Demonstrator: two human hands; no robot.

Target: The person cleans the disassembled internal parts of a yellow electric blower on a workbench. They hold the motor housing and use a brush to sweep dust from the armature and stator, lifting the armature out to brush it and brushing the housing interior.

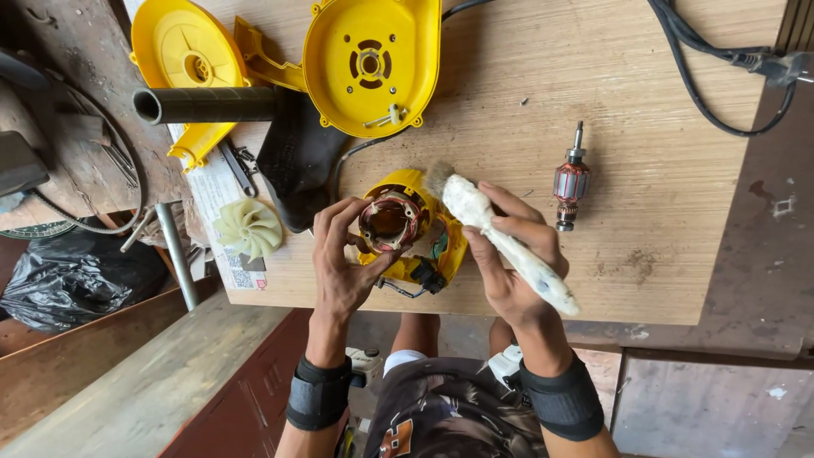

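My left hand (342,254) grips a yellow motor housing (405,222) with copper windings inside, held just above the near edge of a wooden board (661,203). My right hand (515,254) holds a white-stained paintbrush (500,239), its bristles touching the top of the housing. A motor armature (571,181) with a copper commutator lies on the board to the right of my right hand.
Two yellow blower casing halves (373,64) (188,59) lie at the far side, with a black tube (208,104) and black nozzle (298,157). A pale plastic fan wheel (248,227) sits left of my left hand. A black cable (704,85) runs at top right.
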